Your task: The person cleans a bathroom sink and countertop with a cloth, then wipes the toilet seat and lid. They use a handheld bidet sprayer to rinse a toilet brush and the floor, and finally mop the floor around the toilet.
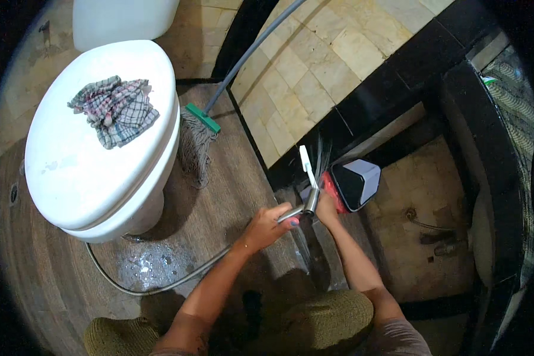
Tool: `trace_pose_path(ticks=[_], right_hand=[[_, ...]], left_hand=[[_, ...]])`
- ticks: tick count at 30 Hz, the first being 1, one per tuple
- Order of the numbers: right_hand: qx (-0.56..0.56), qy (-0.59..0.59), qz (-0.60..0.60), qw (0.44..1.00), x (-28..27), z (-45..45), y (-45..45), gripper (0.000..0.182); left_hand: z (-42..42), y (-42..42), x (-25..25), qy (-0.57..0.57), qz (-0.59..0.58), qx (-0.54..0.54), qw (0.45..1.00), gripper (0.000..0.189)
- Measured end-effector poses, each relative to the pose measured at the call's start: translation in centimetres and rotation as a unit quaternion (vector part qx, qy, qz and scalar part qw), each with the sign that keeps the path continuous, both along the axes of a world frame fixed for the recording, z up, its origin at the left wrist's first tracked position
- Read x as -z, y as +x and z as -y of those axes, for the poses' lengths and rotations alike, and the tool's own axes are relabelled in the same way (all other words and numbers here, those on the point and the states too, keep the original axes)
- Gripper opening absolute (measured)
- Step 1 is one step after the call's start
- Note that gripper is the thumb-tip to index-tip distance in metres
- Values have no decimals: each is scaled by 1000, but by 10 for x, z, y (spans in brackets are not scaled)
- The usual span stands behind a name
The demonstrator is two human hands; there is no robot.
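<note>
My left hand (pixel 267 224) grips a bidet sprayer (pixel 311 202) where its flexible metal hose (pixel 196 270) joins it. Thin streaks of water (pixel 321 153) show just beyond the sprayer. Next to it is my right hand (pixel 327 207), partly covered by the sprayer, with its fingers out of sight. A slim white handle (pixel 304 159) sticks up past the sprayer, and I cannot tell which hand has it. Something red (pixel 331 189) lies against my right hand, beside a black and white container (pixel 360 182). What my right hand holds is unclear.
A white toilet (pixel 66 191) with a crumpled checked cloth (pixel 115 111) on its lid stands at left. A string mop (pixel 198 147) with a green clamp leans beside it. The wood-look floor (pixel 231 178) is wet near the toilet. A black-edged tiled ledge (pixel 365 107) runs along the right.
</note>
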State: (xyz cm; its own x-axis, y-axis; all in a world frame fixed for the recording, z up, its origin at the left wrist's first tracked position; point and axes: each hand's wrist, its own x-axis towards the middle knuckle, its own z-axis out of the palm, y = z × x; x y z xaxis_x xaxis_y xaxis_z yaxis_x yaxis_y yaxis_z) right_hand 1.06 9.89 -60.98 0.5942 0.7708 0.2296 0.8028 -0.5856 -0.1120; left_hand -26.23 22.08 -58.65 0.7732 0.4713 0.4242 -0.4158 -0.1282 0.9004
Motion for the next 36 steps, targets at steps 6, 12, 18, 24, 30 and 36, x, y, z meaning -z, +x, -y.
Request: trace_pose_path(ticks=[6,12,18,24,30,36], right_hand=[[33,194,-75,978,-68,-36,-51,29],[5,108,-47,993,-10,-30,-12,24],[9,37,-100,994,32,-3,13,36],[71,145,-133,978,21,-46,-17,30],[43,84,-62,994,83,-9,8,24],[52,46,-59,996,73,-11,-17,30]], left_hand=[[8,-17,4,-16,-26,32,999,59],[6,-15,5,-15,-11,16,1000,54],[14,-15,3,-61,-39,53,996,52],[7,-27,16,-32,-41,-8,999,52],[11,-30,29,-45,-57,24,997,50],[9,-35,41,-60,-88,27,994,45]])
